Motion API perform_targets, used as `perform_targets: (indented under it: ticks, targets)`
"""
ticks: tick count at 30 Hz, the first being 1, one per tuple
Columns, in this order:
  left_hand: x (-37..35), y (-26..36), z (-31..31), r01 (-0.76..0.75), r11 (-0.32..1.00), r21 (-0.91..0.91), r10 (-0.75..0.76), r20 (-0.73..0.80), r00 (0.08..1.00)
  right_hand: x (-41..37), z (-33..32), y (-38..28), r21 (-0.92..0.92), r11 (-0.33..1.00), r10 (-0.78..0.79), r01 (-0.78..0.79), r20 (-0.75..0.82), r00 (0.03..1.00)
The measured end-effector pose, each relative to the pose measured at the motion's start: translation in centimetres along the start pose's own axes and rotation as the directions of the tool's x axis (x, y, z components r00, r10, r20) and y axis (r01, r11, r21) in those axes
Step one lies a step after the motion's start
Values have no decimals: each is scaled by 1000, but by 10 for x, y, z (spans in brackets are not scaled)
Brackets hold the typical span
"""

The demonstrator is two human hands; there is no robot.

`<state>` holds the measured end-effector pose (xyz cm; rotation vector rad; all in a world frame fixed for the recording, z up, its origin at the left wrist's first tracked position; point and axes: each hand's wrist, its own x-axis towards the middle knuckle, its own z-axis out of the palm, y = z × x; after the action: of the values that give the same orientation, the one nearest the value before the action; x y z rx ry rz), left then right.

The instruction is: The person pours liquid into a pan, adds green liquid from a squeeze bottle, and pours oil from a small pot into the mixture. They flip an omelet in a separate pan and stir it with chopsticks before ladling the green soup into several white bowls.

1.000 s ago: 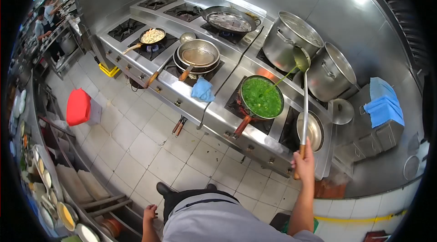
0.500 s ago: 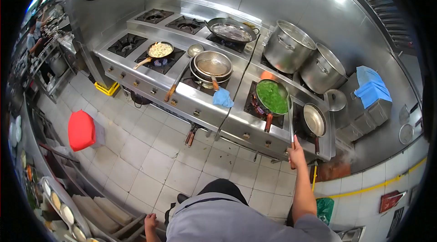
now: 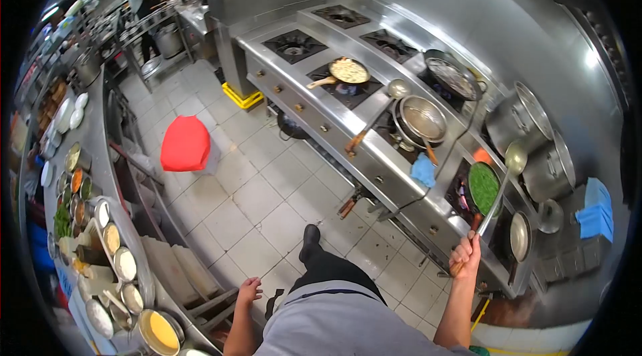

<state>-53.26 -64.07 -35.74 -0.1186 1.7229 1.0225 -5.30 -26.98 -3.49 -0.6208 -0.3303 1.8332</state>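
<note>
A steel-walled kitchen with a tiled floor (image 3: 261, 182) surrounds a long gas range (image 3: 406, 205); the view has swung left over the last half second, bringing in more of the stainless counter (image 3: 99, 130) on that side. The right hand (image 3: 466, 257) keeps its grip closed round the handle of a long-handled ladle (image 3: 515, 158). Half a second ago the ladle's head was down at the rim of the frying pan (image 3: 476, 221); now it is raised clear, showing beyond the pan and in front of the two stockpots (image 3: 518, 123). The pan, holding a bright green mixture (image 3: 483, 187), sits by the range's front edge, toward its right end, with a shallow pan (image 3: 519, 239) nearer the right corner. With the ladle out, the mixture appears to be unstirred for the moment; whether the ladle carries any of it I cannot tell. The left hand (image 3: 249, 291) hangs near the counter's front edge, its grip half open, fingers loosely curled, holding nothing visible
</note>
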Motion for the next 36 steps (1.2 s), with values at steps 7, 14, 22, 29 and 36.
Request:
perform_targets:
  ticks: [7, 14, 22, 29, 36]
  targets:
    - [22, 38, -39, -2, 993, -115, -12, -117, 993, 85, 82, 80, -420, 852, 492, -314, 435, 754]
    - [12, 82, -86, -191, 960, -204, 89, -426, 900, 198, 159, 244, -728, 409, 898, -550, 213, 386]
    - [-40, 190, -124, -722, 574, -387, 161, -811, 562, 266, 145, 417, -776, -199, 903, -598, -383, 196]
    - [-112, 305, -230, -936, 299, -186, 259, -928, 268, 274, 171, 447, -763, -212, 868, -611, -434, 241]
    - [-115, 362, -371, -956, 280, -91, 277, -946, 171, 285, 179, 491, -856, -133, 849, -499, -358, 388]
